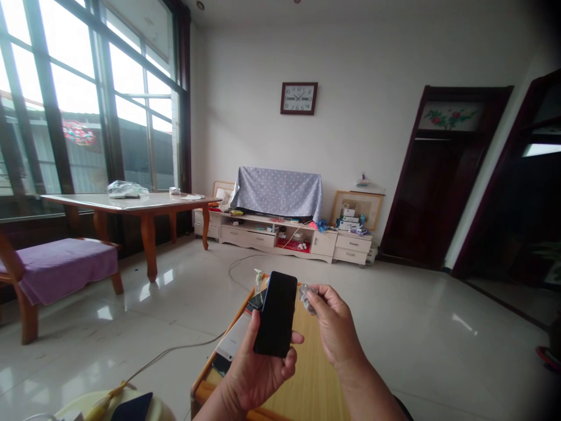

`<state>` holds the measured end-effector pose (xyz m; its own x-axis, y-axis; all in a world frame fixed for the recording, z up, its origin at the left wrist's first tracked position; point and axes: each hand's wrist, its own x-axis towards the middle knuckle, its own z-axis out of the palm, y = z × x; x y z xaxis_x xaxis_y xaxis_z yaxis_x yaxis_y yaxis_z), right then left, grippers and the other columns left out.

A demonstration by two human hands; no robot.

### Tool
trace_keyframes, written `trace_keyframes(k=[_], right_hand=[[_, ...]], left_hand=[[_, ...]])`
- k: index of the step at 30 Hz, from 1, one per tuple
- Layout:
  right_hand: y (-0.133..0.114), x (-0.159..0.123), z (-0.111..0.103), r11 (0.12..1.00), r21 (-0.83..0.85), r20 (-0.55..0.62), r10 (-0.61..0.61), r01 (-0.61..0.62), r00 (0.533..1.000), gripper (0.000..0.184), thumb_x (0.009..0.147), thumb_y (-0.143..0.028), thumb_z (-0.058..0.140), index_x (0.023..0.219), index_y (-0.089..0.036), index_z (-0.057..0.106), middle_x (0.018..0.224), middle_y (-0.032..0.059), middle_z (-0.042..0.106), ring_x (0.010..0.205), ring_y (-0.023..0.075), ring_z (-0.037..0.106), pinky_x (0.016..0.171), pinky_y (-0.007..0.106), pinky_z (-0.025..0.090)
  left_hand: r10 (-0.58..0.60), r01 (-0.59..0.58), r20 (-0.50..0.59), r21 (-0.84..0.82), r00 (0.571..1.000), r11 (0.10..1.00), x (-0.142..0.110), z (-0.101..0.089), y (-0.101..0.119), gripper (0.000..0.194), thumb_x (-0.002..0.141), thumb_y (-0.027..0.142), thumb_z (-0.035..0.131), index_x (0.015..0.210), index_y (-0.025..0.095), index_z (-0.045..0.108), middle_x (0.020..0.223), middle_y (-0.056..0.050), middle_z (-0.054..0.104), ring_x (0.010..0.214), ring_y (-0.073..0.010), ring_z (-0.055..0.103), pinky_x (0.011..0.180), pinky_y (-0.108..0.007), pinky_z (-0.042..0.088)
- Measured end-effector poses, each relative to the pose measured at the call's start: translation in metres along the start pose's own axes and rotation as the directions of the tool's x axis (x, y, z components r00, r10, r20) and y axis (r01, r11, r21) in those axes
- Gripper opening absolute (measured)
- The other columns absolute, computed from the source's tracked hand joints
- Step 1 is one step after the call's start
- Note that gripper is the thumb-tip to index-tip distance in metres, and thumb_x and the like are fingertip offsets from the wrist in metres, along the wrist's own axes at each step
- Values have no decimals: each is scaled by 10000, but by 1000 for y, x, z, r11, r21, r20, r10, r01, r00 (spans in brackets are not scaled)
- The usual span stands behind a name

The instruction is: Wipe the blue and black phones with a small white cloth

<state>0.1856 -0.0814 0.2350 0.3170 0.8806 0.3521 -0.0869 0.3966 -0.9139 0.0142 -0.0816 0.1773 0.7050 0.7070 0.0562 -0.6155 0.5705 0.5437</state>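
My left hand (258, 374) grips a black smartphone (275, 314) upright, its dark screen facing me. My right hand (337, 324) is just to the right of the phone, pinching a small clear plastic item (307, 298) between thumb and fingers. It is too small and blurred to identify. Below both hands is a low wooden table with a light bamboo top (311, 368). On it lie a white box or paper (232, 338), a second dark phone (255, 302) partly hidden behind the black smartphone, and a small pump bottle (258, 279).
A thin cable (184, 346) runs across the tiled floor. A cream round object (83, 406) with a dark item on it sits at the lower left. Beyond are a purple-cushioned bench (65, 269), a wooden table (131, 203), and a low cream cabinet (280, 240) under a draped cloth.
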Motion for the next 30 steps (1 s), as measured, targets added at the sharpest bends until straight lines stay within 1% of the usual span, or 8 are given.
trace_keyframes(k=[7, 10, 13, 16, 21, 23, 27, 30], right_hand=[[-3, 2, 7, 951, -260, 10, -170, 167, 985, 282, 860, -502, 691, 930, -229, 672, 851, 29, 688, 762, 190, 603, 739, 331, 482], [-1, 6, 6, 867, -409, -14, -317, 283, 948, 246, 872, -477, 677, 968, -250, 686, 956, 50, 681, 854, 213, 629, 786, 342, 488], [-1, 7, 5, 742, -574, -4, -426, 346, 905, 215, 892, -427, 656, 1036, -276, 702, 999, 59, 652, 891, 222, 624, 799, 349, 478], [-1, -2, 9, 643, -663, 103, -428, 383, 898, 150, 924, -362, 613, 994, -297, 728, 974, 55, 649, 842, 217, 621, 763, 347, 461], [-2, -21, 21, 597, -656, 308, -347, 462, 886, 130, 911, -272, 627, 935, -319, 746, 912, 46, 673, 801, 216, 619, 730, 330, 428], [-4, -18, 19, 578, -672, 290, -370, 463, 883, 116, 913, -278, 631, 917, -311, 742, 893, 45, 677, 808, 220, 618, 733, 329, 410], [-9, -1, 11, 527, -751, 130, -473, 398, 871, 128, 953, -328, 594, 940, -279, 711, 921, 56, 682, 838, 227, 612, 739, 330, 397], [-4, -5, 14, 463, -777, 172, -496, 427, 851, 136, 967, -301, 567, 948, -258, 695, 916, 50, 678, 836, 211, 613, 734, 312, 405]], left_hand=[[-28, 29, 46, -27, 999, 999, 1, 4, -3, 774, 871, 802, 429, 1359, 211, 533, 1028, -99, 709, 773, -157, 676, 739, -269, 493], [-36, 40, 67, -62, 997, 997, 2, 3, -4, 740, 892, 782, 415, 1324, 198, 562, 1000, -100, 714, 782, -157, 679, 764, -270, 491], [-48, 52, 58, -74, 997, 996, 2, 0, -4, 705, 898, 773, 417, 1282, 208, 593, 1001, -95, 720, 776, -155, 679, 766, -271, 487], [-54, 58, 49, -77, 997, 995, 2, -2, -3, 685, 892, 773, 433, 1229, 209, 625, 996, -88, 727, 746, -153, 672, 740, -274, 482], [-51, 54, 27, -138, 998, 989, 2, -3, -2, 585, 902, 727, 481, 1185, 245, 652, 991, -41, 743, 732, -151, 670, 745, -284, 483], [-42, 46, 39, -113, 998, 992, 2, -2, -2, 614, 898, 743, 464, 1156, 223, 665, 968, -51, 741, 700, -148, 655, 717, -280, 478], [-16, 20, 76, -57, 997, 998, 2, 0, -3, 703, 894, 780, 408, 1193, 191, 650, 996, -85, 727, 643, -131, 618, 646, -265, 452], [-19, 27, 83, -88, 996, 996, 2, -3, -2, 671, 911, 750, 422, 1195, 187, 651, 999, -90, 733, 664, -141, 638, 648, -262, 453]])
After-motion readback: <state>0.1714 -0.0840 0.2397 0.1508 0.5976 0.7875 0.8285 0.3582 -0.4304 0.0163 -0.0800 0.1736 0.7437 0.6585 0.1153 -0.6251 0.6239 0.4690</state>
